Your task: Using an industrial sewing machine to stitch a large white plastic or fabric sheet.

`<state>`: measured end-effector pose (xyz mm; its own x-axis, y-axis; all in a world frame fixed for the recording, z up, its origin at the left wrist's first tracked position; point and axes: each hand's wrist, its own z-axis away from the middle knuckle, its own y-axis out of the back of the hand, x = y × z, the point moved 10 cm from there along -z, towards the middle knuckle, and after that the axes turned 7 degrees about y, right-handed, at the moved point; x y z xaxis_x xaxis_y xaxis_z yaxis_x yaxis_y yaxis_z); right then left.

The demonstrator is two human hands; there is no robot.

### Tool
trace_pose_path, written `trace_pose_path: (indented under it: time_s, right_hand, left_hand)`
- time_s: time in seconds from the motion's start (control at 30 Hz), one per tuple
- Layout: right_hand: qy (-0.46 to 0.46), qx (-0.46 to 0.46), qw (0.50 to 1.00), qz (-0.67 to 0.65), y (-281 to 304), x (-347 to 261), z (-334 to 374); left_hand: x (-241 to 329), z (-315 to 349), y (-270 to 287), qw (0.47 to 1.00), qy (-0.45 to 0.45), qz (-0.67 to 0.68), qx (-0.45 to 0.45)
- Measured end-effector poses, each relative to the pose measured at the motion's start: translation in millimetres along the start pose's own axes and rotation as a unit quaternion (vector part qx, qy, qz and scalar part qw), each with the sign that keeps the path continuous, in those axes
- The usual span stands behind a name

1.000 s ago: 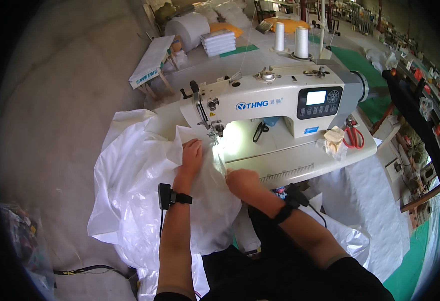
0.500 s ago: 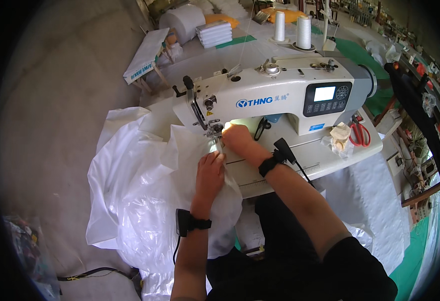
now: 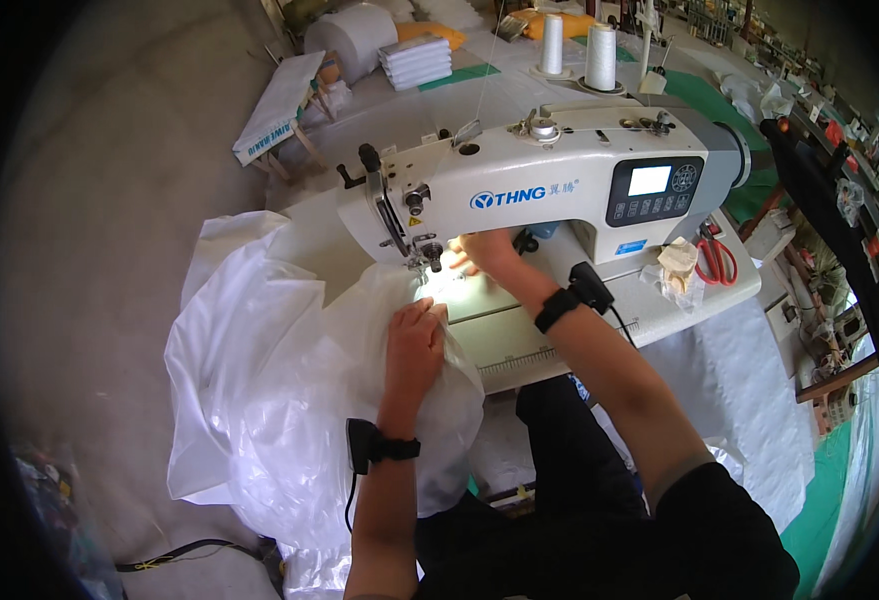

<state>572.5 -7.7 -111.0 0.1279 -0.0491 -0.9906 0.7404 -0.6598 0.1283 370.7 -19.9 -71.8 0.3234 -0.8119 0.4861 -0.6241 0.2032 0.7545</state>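
White sheet point(image 3: 259, 410) runs leftward, bodyward from sewing machine point(image 3: 549, 170) needle end. Left hand point(image 3: 415, 345) atop it, nearer; right hand point(image 3: 479, 249) beneath machine's arm. Both grips: cannot tell.

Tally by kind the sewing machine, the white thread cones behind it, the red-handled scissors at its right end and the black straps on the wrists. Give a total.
Sewing machine: 1
White thread cones: 2
Red-handled scissors: 1
Black wrist straps: 2
Total: 6
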Motion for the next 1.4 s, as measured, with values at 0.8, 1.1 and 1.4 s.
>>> trace_pose_path:
  time_s: [0.8, 1.1, 1.4]
  right_hand:
    - [-0.155, -0.358, 0.877, -0.281, -157.4, 76.9, 328.3]
    - [-0.061, -0.604, 0.790, -0.089, -149.8, 89.1, 429.8]
    - [-0.048, -0.747, 0.644, -0.155, -198.4, 34.0, 518.7]
  left_hand:
    - [-248.5, 132.8, 189.0, 0.852, 0.413, -0.321, 0.008]
    - [-112.0, 154.2, 213.7, 0.956, 0.214, -0.042, 0.195]
    - [48.8, 264.7, 181.9, 0.966, 0.235, 0.048, 0.094]
